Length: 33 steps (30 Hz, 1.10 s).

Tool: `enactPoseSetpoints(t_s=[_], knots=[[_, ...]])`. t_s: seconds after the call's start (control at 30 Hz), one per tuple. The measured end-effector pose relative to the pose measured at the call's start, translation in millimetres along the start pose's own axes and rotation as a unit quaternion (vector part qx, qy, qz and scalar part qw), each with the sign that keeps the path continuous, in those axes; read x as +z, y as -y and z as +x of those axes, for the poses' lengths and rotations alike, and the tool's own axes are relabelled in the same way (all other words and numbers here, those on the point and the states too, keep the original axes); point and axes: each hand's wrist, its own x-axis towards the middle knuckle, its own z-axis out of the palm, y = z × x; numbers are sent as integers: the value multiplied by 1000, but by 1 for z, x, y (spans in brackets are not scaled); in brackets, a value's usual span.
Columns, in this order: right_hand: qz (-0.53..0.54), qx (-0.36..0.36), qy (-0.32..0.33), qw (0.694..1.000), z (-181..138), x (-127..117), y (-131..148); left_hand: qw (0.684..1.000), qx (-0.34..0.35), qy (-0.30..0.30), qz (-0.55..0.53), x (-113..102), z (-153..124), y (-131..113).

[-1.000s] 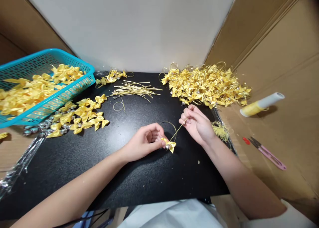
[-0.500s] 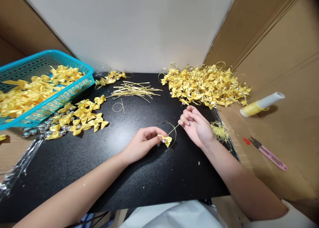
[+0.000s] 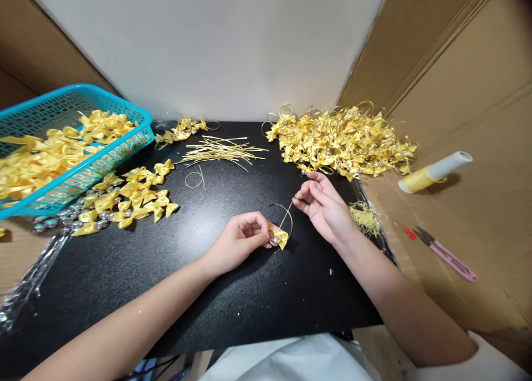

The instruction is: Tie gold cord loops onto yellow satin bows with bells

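Note:
My left hand (image 3: 240, 241) pinches a small yellow ribbon bow (image 3: 279, 238) with a silver bead at its middle, just above the black mat (image 3: 233, 298). A thin gold cord (image 3: 286, 214) loops up from the bow to my right hand (image 3: 326, 209), whose thumb and fingers pinch the cord's end. The two hands are close together near the mat's centre right. Both hands are closed.
A big heap of finished bows (image 3: 343, 140) lies at the back right. Cut gold cords (image 3: 220, 150) lie at the back centre, loose bows (image 3: 131, 195) at the left, and a turquoise basket (image 3: 120, 148) of ribbon. A thread spool (image 3: 434, 173) and pink snips (image 3: 444, 254) lie right. Cardboard walls flank the mat.
My right hand has drawn the cord end slightly up and left, so the loop has tightened. My left hand has kept the bow in nearly the same place.

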Motion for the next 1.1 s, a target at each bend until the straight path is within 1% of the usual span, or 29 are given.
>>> enactPoseSetpoints(t_s=[0.1,0.3,0.5,0.57,0.67,0.83,1.0,1.1], knots=[[-17,7,-3,1000,3,-3,0,1000,-2,-4,19,0,0,-1],[10,30,13,999,3,-3,-2,995,-27,-58,80,5,-3,-8],[25,44,33,998,2,-3,-6,994,-73,-70,33,9,-4,-4],[26,39,27,999,3,-4,-7,995,-78,-64,21,9,-5,-2],[16,28,-4,999,5,-4,-8,996,-74,-45,20,8,-5,0],[-7,26,-39,999,4,-1,-11,996,-56,-22,67,8,-7,1],[-15,23,-51,998,5,-1,-13,994,-47,-17,94,7,-6,2],[-13,22,-57,998,6,-3,-12,996,-53,-8,77,5,-7,3]])
